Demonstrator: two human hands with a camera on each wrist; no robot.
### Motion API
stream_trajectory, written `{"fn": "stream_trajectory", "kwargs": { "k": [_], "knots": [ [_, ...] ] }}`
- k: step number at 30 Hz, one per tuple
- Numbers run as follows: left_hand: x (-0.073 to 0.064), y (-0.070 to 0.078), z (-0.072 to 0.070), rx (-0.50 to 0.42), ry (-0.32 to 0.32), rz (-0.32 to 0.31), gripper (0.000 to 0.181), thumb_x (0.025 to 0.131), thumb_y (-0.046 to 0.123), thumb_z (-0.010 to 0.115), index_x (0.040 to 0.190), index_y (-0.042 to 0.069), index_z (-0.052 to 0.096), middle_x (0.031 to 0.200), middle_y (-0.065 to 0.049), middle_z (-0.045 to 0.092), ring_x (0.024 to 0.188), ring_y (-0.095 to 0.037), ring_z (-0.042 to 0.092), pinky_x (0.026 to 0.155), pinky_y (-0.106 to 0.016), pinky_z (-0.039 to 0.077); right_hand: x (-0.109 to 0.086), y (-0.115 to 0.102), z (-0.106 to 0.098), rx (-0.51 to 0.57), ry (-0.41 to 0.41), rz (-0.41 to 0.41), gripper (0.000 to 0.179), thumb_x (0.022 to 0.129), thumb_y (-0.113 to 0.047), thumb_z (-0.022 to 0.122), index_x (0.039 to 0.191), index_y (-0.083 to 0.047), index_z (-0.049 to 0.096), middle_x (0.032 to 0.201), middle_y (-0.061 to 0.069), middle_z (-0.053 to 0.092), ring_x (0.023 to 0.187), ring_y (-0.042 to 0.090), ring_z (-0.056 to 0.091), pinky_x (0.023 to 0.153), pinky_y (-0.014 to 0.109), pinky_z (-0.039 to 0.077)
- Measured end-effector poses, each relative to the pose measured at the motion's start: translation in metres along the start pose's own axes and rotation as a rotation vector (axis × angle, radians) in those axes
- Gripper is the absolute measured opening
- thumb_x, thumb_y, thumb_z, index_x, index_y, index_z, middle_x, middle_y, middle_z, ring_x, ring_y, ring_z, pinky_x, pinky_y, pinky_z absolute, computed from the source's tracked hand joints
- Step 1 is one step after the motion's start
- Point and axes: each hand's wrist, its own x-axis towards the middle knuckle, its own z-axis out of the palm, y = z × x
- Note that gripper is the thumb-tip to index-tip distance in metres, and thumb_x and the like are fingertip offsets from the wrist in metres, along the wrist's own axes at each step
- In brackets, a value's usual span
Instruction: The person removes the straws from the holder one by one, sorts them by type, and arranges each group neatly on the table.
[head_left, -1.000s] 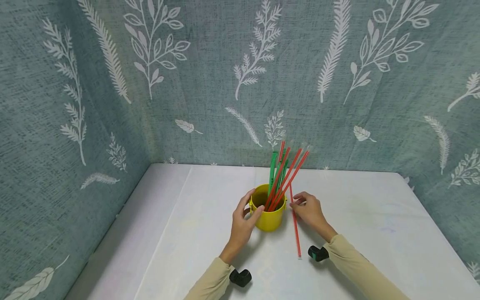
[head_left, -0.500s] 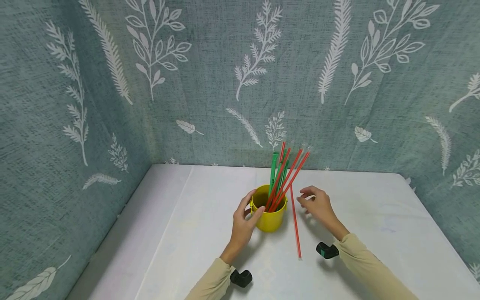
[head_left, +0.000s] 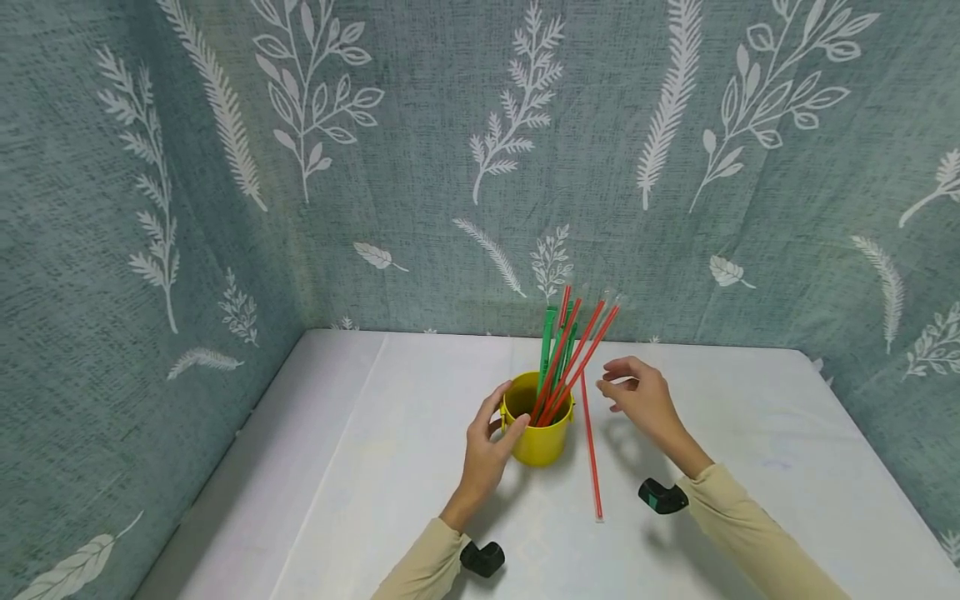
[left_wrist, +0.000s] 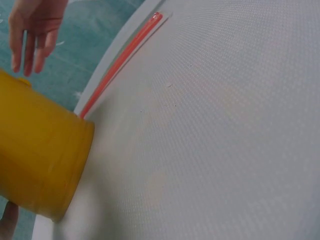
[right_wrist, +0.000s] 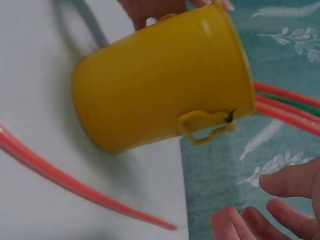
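Observation:
A small yellow bucket (head_left: 542, 446) stands upright on the table, holding several red straws (head_left: 603, 329) and green straws (head_left: 546, 342) that lean to the right. My left hand (head_left: 486, 454) grips its left side, thumb at the front of the rim and fingers round behind. One red straw (head_left: 591, 450) in a clear wrapper lies on the table just right of the bucket. Beyond it, my right hand (head_left: 645, 404) is raised with loosely bent fingers and holds nothing. In the right wrist view, a side handle (right_wrist: 205, 127) shows on the bucket (right_wrist: 155, 85).
The white tabletop (head_left: 405, 417) ends at a leaf-patterned green cloth (head_left: 427, 167) hung behind it and along the left. A black wrist device (head_left: 482, 558) sits at the left sleeve, another black device (head_left: 663, 497) at the right.
My right hand has moved away from the lying straw, rightward and slightly back, its fingers now apart from it. The left hand and bucket stay in place.

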Motion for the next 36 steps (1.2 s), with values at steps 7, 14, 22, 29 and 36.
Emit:
{"fn": "stream_trajectory", "kwargs": {
  "k": [7, 14, 22, 29, 36],
  "knots": [
    [0.0, 0.0, 0.0, 0.007, 0.009, 0.004, 0.052, 0.092, 0.01, 0.061, 0.14, 0.0, 0.043, 0.139, -0.017, 0.047, 0.123, -0.034, 0.044, 0.093, -0.053, 0.04, -0.002, -0.015, -0.003, 0.036, -0.004, -0.029, 0.032, 0.088, -0.015, 0.068, 0.114, -0.001, 0.057, 0.107, 0.019, 0.062, 0.086, 0.028, 0.064, 0.065, 0.037, 0.056],
    [0.0, -0.001, 0.001, 0.011, 0.011, 0.011, 0.051, 0.092, 0.009, 0.06, 0.14, 0.001, 0.043, 0.139, -0.017, 0.047, 0.121, -0.034, 0.046, 0.093, -0.052, 0.041, -0.004, -0.03, -0.004, 0.073, 0.003, -0.066, 0.035, 0.088, -0.015, 0.068, 0.117, -0.001, 0.055, 0.109, 0.02, 0.061, 0.091, 0.027, 0.064, 0.07, 0.039, 0.056],
    [0.0, -0.001, 0.0, -0.006, 0.002, 0.017, 0.051, 0.092, 0.007, 0.06, 0.139, -0.002, 0.043, 0.138, -0.02, 0.046, 0.121, -0.036, 0.045, 0.093, -0.054, 0.04, -0.004, -0.042, 0.001, 0.112, 0.011, -0.092, 0.038, 0.088, -0.013, 0.069, 0.118, 0.003, 0.053, 0.11, 0.021, 0.061, 0.093, 0.029, 0.064, 0.07, 0.029, 0.055],
    [0.001, -0.002, 0.001, -0.02, 0.008, 0.021, 0.051, 0.092, 0.009, 0.061, 0.139, -0.001, 0.043, 0.138, -0.018, 0.047, 0.123, -0.034, 0.044, 0.094, -0.055, 0.039, -0.004, -0.047, 0.01, 0.169, 0.042, -0.074, 0.038, 0.086, -0.01, 0.07, 0.117, 0.004, 0.05, 0.108, 0.02, 0.062, 0.092, 0.028, 0.065, 0.071, 0.028, 0.055],
    [0.003, -0.005, 0.001, -0.015, 0.013, 0.042, 0.051, 0.091, 0.007, 0.061, 0.138, -0.002, 0.044, 0.138, -0.019, 0.047, 0.123, -0.036, 0.044, 0.093, -0.056, 0.04, -0.003, -0.045, 0.019, 0.236, 0.106, -0.081, 0.038, 0.086, -0.006, 0.069, 0.115, 0.005, 0.048, 0.103, 0.023, 0.062, 0.086, 0.026, 0.065, 0.068, 0.028, 0.055]
  ]
}}
